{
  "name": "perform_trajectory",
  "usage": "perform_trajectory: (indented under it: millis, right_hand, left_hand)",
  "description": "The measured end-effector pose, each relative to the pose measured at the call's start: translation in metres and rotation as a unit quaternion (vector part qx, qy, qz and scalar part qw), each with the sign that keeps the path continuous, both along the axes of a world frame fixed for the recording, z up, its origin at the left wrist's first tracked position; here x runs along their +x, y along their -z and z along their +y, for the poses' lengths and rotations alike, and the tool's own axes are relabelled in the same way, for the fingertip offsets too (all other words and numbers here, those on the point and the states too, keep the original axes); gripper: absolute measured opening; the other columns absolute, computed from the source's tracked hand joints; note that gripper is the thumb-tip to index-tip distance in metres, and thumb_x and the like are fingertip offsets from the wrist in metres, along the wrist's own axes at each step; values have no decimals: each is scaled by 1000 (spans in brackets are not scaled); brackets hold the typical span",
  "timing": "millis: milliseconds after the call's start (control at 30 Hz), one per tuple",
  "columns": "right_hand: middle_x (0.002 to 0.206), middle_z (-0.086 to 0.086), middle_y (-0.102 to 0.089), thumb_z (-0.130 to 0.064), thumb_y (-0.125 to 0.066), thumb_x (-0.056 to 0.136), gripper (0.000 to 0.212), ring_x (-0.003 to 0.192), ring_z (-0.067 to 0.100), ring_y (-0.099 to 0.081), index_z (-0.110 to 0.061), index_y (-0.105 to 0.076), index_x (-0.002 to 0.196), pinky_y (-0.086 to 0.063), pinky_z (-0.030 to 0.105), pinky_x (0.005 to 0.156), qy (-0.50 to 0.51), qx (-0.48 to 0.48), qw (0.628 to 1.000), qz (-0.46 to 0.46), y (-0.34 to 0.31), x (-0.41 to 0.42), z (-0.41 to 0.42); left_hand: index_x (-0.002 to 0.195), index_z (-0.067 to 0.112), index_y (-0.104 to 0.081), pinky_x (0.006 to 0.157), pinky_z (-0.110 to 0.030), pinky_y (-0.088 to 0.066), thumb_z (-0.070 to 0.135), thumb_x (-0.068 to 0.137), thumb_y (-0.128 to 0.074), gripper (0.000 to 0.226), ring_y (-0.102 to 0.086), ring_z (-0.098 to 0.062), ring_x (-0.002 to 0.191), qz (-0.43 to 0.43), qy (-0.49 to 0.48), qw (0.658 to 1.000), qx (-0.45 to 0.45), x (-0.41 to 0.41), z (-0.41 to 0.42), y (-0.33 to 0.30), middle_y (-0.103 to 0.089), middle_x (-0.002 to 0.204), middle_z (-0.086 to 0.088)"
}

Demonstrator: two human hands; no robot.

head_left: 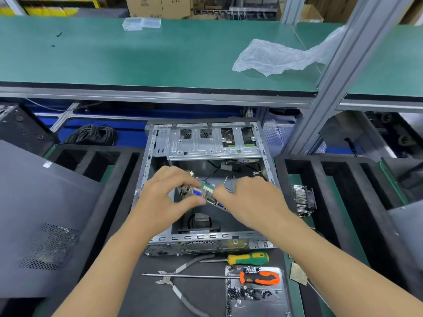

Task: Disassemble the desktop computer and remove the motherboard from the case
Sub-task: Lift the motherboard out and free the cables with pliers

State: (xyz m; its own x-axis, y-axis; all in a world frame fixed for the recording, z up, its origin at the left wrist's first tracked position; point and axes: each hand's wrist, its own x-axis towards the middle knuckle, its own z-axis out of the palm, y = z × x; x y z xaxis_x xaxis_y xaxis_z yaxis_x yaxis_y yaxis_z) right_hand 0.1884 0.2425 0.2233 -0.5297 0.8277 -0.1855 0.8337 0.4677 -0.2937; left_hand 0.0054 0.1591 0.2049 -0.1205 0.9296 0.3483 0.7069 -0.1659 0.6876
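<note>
Left hand [167, 197] curled on the near-left end of the green motherboard [207, 194], thumb under its silver port block, fingers over the top by the blue port. Right hand [249, 200] curled over the board's right end, fingertips hidden behind it, so exact grip there cannot be told. Board raised and tilted, ports toward the camera, above the middle of the open grey metal computer case [206, 179], apparently clear of the case floor.

Case lying on the dark bench mat, drive cage at its far end, perforated rear panel at the near edge. In front of that near edge: yellow-and-green-handled screwdriver [248, 259], then long-shafted orange-and-black-handled screwdriver [259, 278] resting across a flat silver metal tray [256, 303] strewn with small black screws [245, 293]. Grey-handled cutting pliers [176, 282] left of the tray. Finned aluminium heatsink [303, 200] just beside the case's right wall. Dark grey perforated side panel [39, 213] at the bench's left edge. Crumpled clear plastic bag [274, 57] on the green upper shelf.
</note>
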Motion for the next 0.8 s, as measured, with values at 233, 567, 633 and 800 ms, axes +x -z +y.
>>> perform_trajectory:
  millis: [233,567,633,800]
  right_hand:
    - [56,-2,-26,-73,-26,75,55,60,28,-38,-20,-40,69,-29,35,54,17,100,995,-18,22,3,-29]
    - [59,-3,-37,-79,-29,72,60,67,27,-48,-20,-37,62,-33,35,57,-23,43,998,-30,26,3,-31]
    - [60,-2,-36,-80,-30,74,61,71,28,-54,-20,-39,65,-34,35,59,-29,38,998,-33,25,3,-31]
    - [58,-2,-28,-80,-31,75,62,78,29,-61,-19,-43,75,-30,36,58,-31,46,998,-39,24,2,-32]
  left_hand:
    - [88,26,-73,75,-26,-48,26,91,-66,7,-62,-5,83,-146,-34,982,-115,-15,-6,15,-70,92,12]
    - [89,38,-71,81,-32,-53,19,98,-55,26,-66,-13,88,-121,-68,963,-231,-48,29,36,-72,87,11]
    - [89,37,-68,77,-30,-53,18,99,-52,27,-66,-16,85,-58,-66,962,-259,-51,46,43,-70,85,11]
    - [107,25,-71,69,-17,-42,21,101,-48,24,-58,-4,79,115,-5,932,-344,-50,109,63,-66,104,7]
